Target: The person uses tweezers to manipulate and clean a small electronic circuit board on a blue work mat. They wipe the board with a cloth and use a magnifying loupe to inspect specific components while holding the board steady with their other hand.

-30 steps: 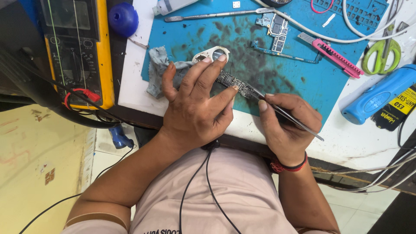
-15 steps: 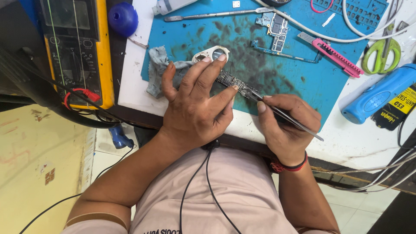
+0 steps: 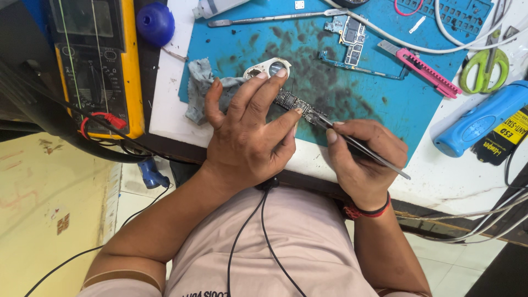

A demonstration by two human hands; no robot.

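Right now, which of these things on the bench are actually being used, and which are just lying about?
In use:
left hand pinning the small circuit board
right hand holding tweezers at the board's end
blue mat under the work

Lying about:
yellow multimeter
grey cloth
pink utility knife
green scissors
blue tool
second circuit board

yellow multimeter (image 3: pixel 93 60) left | pink utility knife (image 3: pixel 422 66) | green scissors (image 3: pixel 485 69) | blue bottle (image 3: pixel 484 118) right
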